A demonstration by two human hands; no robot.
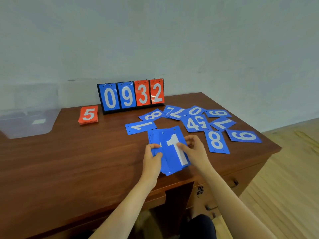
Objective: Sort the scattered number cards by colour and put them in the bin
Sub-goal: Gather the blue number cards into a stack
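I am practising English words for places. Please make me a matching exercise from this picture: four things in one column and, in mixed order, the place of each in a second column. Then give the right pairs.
Things
1. red pile topped 5
2. blue pile topped 1
3. clear bin
4. scoreboard stand

Places
A. standing upright at the back edge of the table
B. at the far left
C. held by the left hand and the right hand
D. lying flat, just left of the stand

Pairs: 1-D, 2-C, 3-B, 4-A
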